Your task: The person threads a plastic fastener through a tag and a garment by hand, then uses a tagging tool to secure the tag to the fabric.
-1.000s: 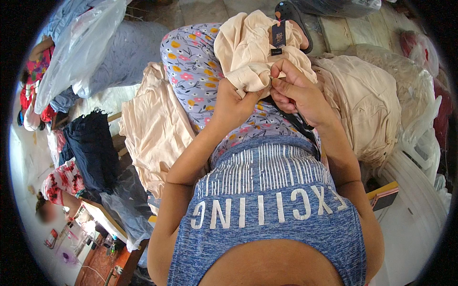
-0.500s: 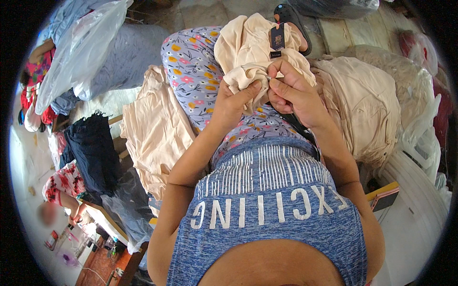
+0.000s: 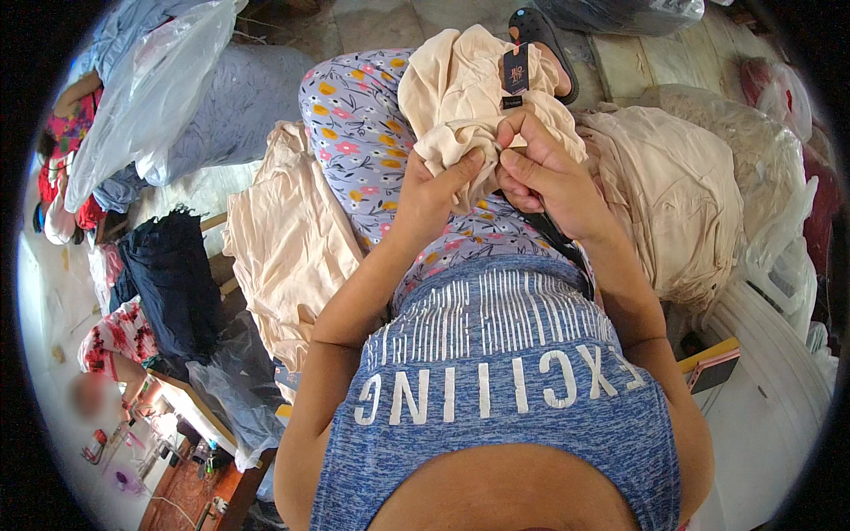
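Note:
A beige cloth garment lies bunched over my lap. My left hand is closed on a gathered fold of it, thumb pressed on top. Close beside that fold, my right hand is closed in a pinch, thumb and forefinger tips together at the cloth's edge. A small dark bit shows between those fingers, too small to name. On the garment beyond my right hand lie a dark hang tag and a small black label.
Beige cloth piles lie left and right of my legs. A clear plastic bag is at the upper left, dark blue cloth below it. Another person's red-and-white sleeve shows by a lit table at lower left.
My hands and the garment have hardly moved. At the lower left, the other person's arm has shifted slightly.

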The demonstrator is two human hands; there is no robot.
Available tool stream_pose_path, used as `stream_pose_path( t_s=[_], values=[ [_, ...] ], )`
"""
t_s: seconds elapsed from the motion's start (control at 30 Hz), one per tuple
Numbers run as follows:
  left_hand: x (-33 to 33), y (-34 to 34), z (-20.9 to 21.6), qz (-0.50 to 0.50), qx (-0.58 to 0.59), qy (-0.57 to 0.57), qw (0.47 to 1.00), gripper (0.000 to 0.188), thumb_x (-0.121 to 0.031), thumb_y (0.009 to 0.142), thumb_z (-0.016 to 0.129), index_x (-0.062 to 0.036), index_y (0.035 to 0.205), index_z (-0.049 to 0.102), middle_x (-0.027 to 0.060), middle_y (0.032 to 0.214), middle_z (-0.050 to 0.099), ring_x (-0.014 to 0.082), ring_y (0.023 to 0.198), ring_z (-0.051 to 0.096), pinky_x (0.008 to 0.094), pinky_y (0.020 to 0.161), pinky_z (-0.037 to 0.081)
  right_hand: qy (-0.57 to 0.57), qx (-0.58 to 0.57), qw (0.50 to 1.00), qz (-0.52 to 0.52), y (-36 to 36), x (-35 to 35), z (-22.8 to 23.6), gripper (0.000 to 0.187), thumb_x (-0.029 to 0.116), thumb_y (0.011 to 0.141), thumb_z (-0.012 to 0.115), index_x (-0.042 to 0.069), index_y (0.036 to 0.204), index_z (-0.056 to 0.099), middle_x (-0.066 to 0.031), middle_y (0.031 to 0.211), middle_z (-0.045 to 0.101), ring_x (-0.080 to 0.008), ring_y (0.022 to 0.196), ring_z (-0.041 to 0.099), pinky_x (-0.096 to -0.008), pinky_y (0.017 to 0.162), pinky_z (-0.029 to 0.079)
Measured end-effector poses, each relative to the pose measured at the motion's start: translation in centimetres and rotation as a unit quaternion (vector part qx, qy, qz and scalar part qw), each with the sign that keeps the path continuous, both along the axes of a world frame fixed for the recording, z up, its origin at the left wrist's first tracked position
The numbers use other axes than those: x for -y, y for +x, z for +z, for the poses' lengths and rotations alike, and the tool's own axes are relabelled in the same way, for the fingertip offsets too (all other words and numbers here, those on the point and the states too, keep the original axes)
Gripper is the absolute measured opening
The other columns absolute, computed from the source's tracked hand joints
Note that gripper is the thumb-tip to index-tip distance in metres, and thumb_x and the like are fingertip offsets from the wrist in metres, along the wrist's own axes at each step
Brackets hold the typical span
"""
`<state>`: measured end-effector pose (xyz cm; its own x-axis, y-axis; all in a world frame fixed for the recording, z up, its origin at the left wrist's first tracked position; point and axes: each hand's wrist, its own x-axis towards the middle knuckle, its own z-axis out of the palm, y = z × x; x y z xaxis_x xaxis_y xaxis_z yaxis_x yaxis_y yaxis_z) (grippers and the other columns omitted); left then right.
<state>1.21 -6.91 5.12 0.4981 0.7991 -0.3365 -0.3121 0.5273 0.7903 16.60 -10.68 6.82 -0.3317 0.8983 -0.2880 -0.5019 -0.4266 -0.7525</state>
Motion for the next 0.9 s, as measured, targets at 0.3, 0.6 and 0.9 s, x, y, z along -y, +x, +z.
stream_pose_path(
  t_s=[0.3,0.6,0.9],
  values=[
    [0.2,0.03,-0.32,0.006,0.0,0.012,1.0,0.02,-0.006,0.079,0.054,0.0002,0.098,0.053,0.002,0.084,0.058,0.0068,0.072,0.054,0.0196,0.061,0.043,-0.004,0.017,1.0,-0.013,-0.18,0.19,0.1,0.012,0.016,0.089,0.042,0.009,0.096,0.035,0.0017,0.062,0.035,-0.0043,0.049,0.029,-0.0169,0.043,0.023],
    [0.27,0.1,-0.39,-0.004,-0.013,0.029,1.0,0.019,-0.007,0.079,0.055,-0.0005,0.097,0.054,0.0015,0.084,0.058,0.0068,0.071,0.053,0.0198,0.06,0.043,0.003,0.027,0.999,-0.017,-0.27,0.26,0.02,0.009,0.015,0.09,0.04,0.01,0.095,0.034,0.0019,0.061,0.034,-0.0043,0.049,0.028,-0.0172,0.044,0.023],
    [0.12,-0.03,-0.36,-0.019,0.005,0.018,1.0,0.022,-0.008,0.08,0.055,-0.0007,0.1,0.053,0.0024,0.087,0.058,0.0075,0.076,0.054,0.0203,0.065,0.044,0.011,0.034,0.999,-0.035,-0.56,0.38,-0.34,0.009,0.016,0.09,0.041,0.011,0.094,0.034,0.002,0.061,0.034,-0.0037,0.049,0.028,-0.0165,0.043,0.023]
  ],
)
